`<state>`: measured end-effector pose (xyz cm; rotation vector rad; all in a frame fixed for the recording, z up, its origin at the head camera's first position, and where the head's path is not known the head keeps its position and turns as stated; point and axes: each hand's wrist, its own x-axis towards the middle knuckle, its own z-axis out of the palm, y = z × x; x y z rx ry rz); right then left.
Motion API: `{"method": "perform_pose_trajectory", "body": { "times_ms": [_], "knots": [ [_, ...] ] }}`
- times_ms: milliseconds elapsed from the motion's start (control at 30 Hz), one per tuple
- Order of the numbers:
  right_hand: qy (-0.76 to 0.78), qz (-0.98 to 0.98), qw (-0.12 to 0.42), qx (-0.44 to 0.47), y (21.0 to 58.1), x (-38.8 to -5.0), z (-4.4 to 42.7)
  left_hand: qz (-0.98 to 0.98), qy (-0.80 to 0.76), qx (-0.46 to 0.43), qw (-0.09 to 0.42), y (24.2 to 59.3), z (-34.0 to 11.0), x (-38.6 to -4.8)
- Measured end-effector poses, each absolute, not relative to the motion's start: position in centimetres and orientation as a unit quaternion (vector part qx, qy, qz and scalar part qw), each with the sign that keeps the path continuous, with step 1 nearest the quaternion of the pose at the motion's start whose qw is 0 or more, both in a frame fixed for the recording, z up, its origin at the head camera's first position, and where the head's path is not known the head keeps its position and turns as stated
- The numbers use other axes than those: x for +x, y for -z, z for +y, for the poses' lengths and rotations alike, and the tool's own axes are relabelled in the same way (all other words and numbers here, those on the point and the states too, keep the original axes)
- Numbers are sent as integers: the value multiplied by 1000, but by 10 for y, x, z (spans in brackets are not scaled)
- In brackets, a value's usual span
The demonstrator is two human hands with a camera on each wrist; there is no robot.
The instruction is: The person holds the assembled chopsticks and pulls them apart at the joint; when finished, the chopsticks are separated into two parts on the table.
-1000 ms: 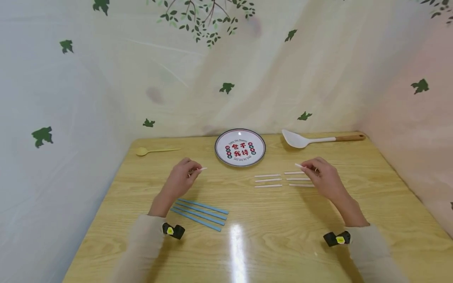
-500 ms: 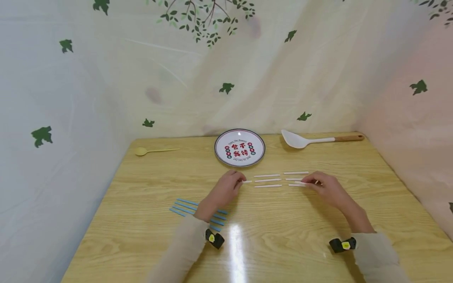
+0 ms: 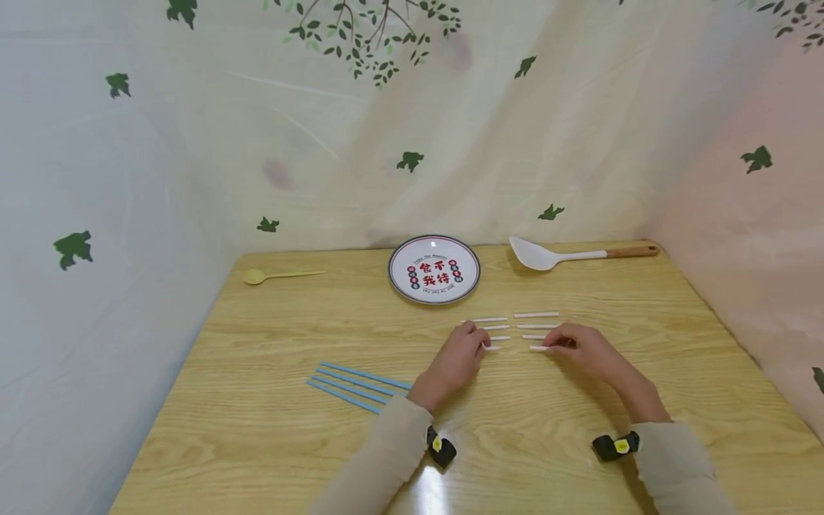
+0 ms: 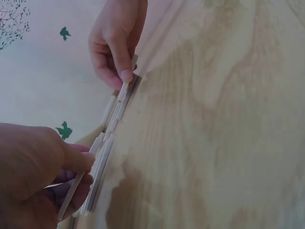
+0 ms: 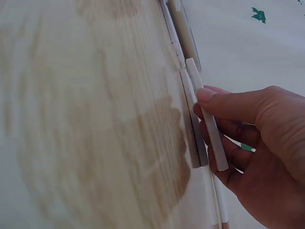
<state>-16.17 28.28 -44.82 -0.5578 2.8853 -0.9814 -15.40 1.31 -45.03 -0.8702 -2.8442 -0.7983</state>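
My left hand [image 3: 455, 357] pinches a short white stick [image 4: 75, 188] between thumb and fingers, just in front of the left column of white sticks [image 3: 492, 320]. Opposite it, my right hand [image 3: 582, 347] holds a matching white stick [image 5: 209, 124] by thumb and fingertips, at the near end of the right column of white sticks [image 3: 537, 315]. Both held sticks lie roughly parallel to those rows, low over the wooden table or on it; I cannot tell which. My left fingers partly cover the left column. Several blue sticks [image 3: 350, 386] lie side by side, partly under the left forearm.
A round plate [image 3: 434, 270] with red lettering stands at the back middle. To its right lies a white spatula [image 3: 541, 256] with a wooden handle, and a yellow spoon [image 3: 257, 276] is at the back left. Cloth walls [image 3: 322, 179] border the wooden table [image 3: 257, 443].
My left hand has travelled right and slightly nearer, from beside the blue sticks to the left column, carrying its stick. The right hand has come down to the near end of the right column.
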Motion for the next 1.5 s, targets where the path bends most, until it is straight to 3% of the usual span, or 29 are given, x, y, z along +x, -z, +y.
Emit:
{"method": "perform_pose_trajectory", "body": {
  "times_ms": [500,833,1500],
  "knots": [
    [305,933,8,-189,460,-158,282,-923,255,-269,107,472,32,-148],
    [305,933,-17,-191,462,-156,281,-930,257,-251,79,471,35,-150],
    [280,937,-50,-202,459,-156,278,-933,242,-255,75,469,37,-151]
  ]
}}
